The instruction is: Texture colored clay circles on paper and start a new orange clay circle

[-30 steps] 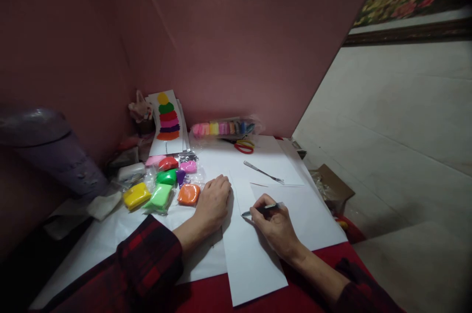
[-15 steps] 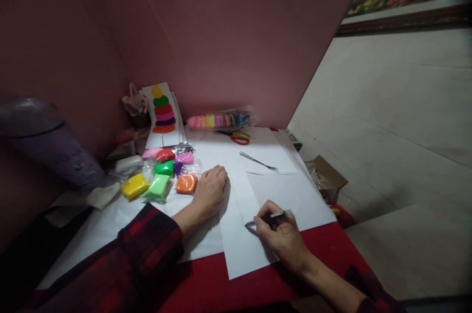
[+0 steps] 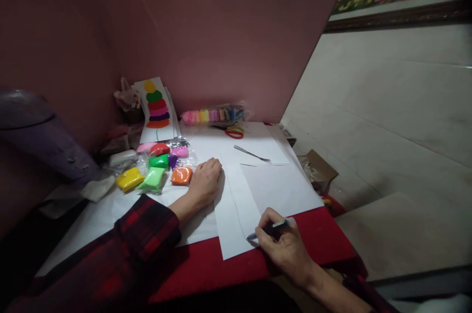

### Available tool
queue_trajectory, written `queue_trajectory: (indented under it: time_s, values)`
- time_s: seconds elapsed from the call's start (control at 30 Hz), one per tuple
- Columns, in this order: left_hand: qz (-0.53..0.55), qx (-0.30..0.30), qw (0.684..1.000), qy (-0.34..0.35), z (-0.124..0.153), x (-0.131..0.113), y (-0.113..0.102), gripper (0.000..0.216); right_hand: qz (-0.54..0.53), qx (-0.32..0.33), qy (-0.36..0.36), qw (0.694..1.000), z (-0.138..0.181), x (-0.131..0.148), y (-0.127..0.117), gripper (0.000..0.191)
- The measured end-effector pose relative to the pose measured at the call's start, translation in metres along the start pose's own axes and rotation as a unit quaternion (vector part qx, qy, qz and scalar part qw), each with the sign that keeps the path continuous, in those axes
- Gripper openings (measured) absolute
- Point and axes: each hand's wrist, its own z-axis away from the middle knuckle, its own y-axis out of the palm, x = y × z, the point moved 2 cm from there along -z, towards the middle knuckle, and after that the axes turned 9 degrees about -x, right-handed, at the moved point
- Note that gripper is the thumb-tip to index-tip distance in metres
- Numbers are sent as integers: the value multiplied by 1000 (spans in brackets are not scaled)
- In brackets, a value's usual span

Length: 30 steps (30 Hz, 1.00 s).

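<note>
In my right hand (image 3: 287, 254) is a dark pen (image 3: 273, 228), tilted, with its tip on a white sheet of paper (image 3: 226, 227) close to the near edge. A thin, slightly wavy drawn line runs down the sheet to that tip. My left hand (image 3: 205, 181) rests palm down by the sheet's left side, its fingers stretched forward and holding nothing. Just left of it sits an orange clay packet (image 3: 181, 176). Beyond the paper, a metal fork (image 3: 252, 154) lies at a slant.
Several bright clay packets (image 3: 153, 179) cluster at the left, near a purple bottle (image 3: 47, 136). A painted card (image 3: 158, 106) leans on the wall. Scissors (image 3: 234, 133) and a bag of coloured clay (image 3: 214, 115) lie at the back. A cardboard box (image 3: 320, 168) stands right of the table.
My right hand has drawn the pen toward the near edge, lengthening the line. My left hand stays on the paper. The whole view has shifted slightly.
</note>
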Motion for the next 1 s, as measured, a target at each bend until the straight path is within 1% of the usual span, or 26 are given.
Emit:
queue_trajectory:
  time_s: [0.1, 0.4, 0.47, 0.6, 0.63, 0.67, 0.73, 0.83, 1.0]
  values:
    - [-4, 0, 1000, 1, 0, -1, -1, 22, 19, 4, -11, 1000, 4, 5, -3, 19]
    - [-10, 1, 1000, 4, 0, 0, 1, 22, 33, 3, -8, 999, 8, 9, -9, 17]
    - [-9, 2, 1000, 4, 0, 1, 2, 22, 24, -9, -13, 1000, 3, 15, -14, 17]
    - [-8, 2, 1000, 2, 0, 1, 2, 22, 5, -60, -43, 997, -9, 31, -24, 19]
    - [-8, 2, 1000, 2, 0, 1, 1, 22, 6, -61, -48, 997, -12, 34, -25, 19]
    - [-7, 1, 1000, 2, 0, 1, 1, 22, 9, -55, -52, 997, -14, 35, -24, 18]
    - [-6, 1, 1000, 2, 0, 1, 0, 22, 18, -23, -54, 998, -14, 35, -20, 16]
    - [-5, -1, 1000, 2, 0, 0, 0, 22, 27, 17, -59, 998, -8, 28, -12, 16]
    - [-4, -2, 1000, 3, 0, 0, 1, 22, 28, 20, -60, 998, -1, 19, -7, 16]
